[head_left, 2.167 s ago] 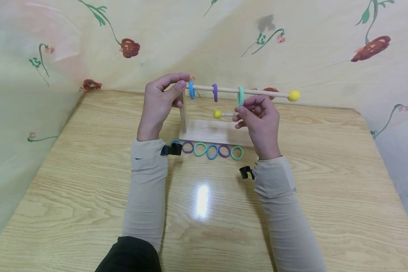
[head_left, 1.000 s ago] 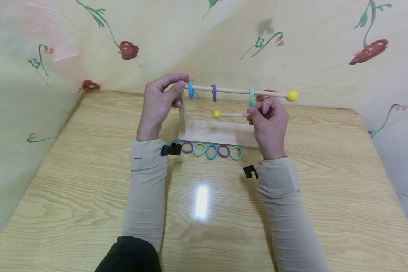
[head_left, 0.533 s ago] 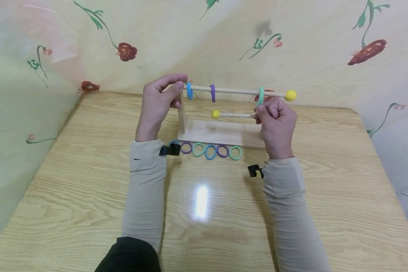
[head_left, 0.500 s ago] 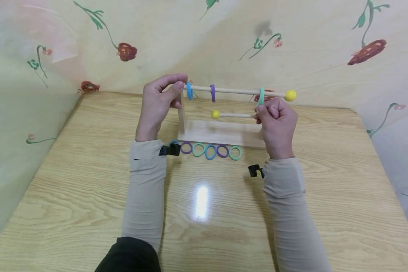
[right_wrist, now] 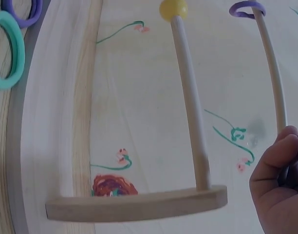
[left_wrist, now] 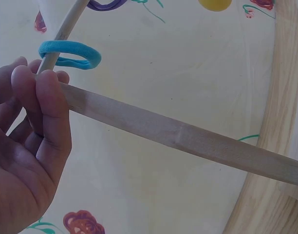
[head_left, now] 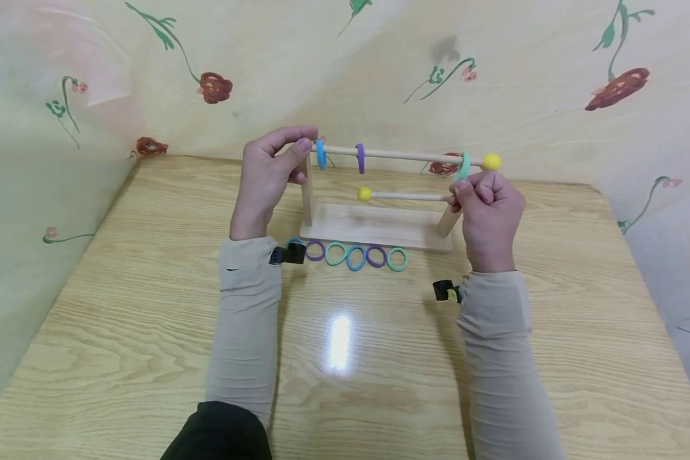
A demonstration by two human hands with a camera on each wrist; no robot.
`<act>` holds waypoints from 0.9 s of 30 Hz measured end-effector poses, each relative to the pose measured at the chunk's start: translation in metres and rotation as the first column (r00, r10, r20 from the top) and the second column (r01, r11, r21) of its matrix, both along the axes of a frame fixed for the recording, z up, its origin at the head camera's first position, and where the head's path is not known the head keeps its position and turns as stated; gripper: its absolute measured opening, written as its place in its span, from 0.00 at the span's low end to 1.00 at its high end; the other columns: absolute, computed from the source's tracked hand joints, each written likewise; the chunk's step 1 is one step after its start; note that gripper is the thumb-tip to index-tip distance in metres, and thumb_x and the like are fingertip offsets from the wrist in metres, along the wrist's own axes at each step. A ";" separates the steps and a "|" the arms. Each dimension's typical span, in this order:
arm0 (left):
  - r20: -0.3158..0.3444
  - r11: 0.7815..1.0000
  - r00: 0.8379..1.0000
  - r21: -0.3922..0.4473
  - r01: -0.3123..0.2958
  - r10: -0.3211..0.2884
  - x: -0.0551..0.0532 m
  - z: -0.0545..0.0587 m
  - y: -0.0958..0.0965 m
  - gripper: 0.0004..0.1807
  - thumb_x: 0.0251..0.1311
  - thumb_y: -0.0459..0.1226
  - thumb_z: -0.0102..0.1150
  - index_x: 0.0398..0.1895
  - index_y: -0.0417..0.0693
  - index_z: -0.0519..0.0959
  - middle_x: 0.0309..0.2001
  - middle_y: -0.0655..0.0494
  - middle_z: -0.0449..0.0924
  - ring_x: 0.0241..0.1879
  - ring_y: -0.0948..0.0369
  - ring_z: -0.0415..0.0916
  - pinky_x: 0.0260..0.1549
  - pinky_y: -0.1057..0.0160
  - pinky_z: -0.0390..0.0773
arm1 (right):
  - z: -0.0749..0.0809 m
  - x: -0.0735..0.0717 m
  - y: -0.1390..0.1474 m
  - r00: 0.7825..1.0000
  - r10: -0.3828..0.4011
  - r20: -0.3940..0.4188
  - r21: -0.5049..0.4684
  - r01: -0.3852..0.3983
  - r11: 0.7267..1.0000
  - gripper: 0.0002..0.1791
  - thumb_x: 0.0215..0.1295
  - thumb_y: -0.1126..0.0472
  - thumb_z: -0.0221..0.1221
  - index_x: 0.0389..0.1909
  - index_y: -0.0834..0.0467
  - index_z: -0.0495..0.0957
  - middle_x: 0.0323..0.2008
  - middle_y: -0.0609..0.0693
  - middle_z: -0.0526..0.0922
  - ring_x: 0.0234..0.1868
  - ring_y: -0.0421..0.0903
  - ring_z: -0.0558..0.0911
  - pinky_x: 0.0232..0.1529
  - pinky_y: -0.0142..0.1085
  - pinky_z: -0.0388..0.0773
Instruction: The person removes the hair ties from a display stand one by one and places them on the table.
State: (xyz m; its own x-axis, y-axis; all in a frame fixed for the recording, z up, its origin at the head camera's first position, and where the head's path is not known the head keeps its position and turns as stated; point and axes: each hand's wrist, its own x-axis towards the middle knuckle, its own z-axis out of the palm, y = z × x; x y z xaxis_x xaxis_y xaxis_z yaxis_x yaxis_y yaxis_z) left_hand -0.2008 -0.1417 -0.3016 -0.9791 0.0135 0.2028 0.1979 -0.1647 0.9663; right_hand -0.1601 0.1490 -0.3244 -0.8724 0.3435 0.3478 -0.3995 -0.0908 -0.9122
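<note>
A wooden stand (head_left: 379, 229) with two posts carries an upper rod (head_left: 408, 155) ending in a yellow ball (head_left: 491, 161). My left hand (head_left: 267, 176) grips the stand's left post at its top, where the rod joins it; in the left wrist view its fingers (left_wrist: 52, 95) close round that corner. Between thumb and fingers my right hand (head_left: 491, 220) pinches a green hair tie (head_left: 465, 165), threaded on the rod close to the ball. That tie is hidden in the right wrist view. A blue hair tie (head_left: 321, 155) hangs beside my left fingertips, and a purple hair tie (head_left: 360, 158) further right.
A lower rod (head_left: 408, 196) with its own yellow ball (head_left: 365, 193) runs from the right post (head_left: 448, 222). Several blue, purple and green hair ties, including a green one (head_left: 397, 259), lie in a row before the base. Behind the table (head_left: 581, 306) is a flowered backdrop (head_left: 379, 83).
My right hand has slid the green hair tie rightward along the upper rod, from past its middle to near the yellow ball. My left hand has kept its grip on the stand.
</note>
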 end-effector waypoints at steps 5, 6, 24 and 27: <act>-0.030 1.000 1.000 -0.025 0.003 -0.003 0.001 -0.002 -0.001 0.11 0.68 0.33 0.64 0.49 0.37 0.86 0.45 0.48 0.87 0.19 0.61 0.69 0.23 0.70 0.78 | 0.002 0.001 0.007 1.000 -0.007 0.000 -0.094 0.007 0.996 0.28 0.61 0.85 0.54 0.17 0.64 0.46 0.21 0.55 0.72 0.21 0.47 0.76 0.21 0.29 0.76; -0.033 1.000 0.999 -0.028 0.003 -0.004 0.001 -0.003 -0.001 0.11 0.68 0.33 0.64 0.49 0.37 0.86 0.45 0.48 0.87 0.19 0.61 0.69 0.23 0.70 0.78 | 0.002 0.001 0.009 1.000 -0.012 0.000 -0.113 0.012 0.994 0.28 0.60 0.86 0.54 0.17 0.63 0.46 0.21 0.55 0.72 0.21 0.47 0.76 0.21 0.29 0.75; 0.017 1.000 1.000 0.003 0.001 -0.001 0.002 0.001 0.000 0.11 0.67 0.32 0.65 0.49 0.37 0.86 0.47 0.44 0.84 0.19 0.61 0.69 0.22 0.70 0.78 | 0.006 -0.004 0.031 0.986 -0.158 0.050 -0.085 0.161 0.983 0.26 0.59 0.83 0.54 0.15 0.62 0.49 0.18 0.55 0.76 0.19 0.46 0.77 0.18 0.28 0.76; 0.018 1.000 1.000 0.008 0.001 -0.001 0.002 0.001 0.001 0.10 0.67 0.32 0.65 0.48 0.38 0.86 0.46 0.46 0.85 0.19 0.61 0.69 0.22 0.70 0.78 | 0.005 -0.004 0.035 0.982 -0.173 0.073 -0.068 0.178 0.982 0.26 0.60 0.83 0.54 0.15 0.62 0.49 0.18 0.55 0.76 0.18 0.45 0.77 0.17 0.28 0.76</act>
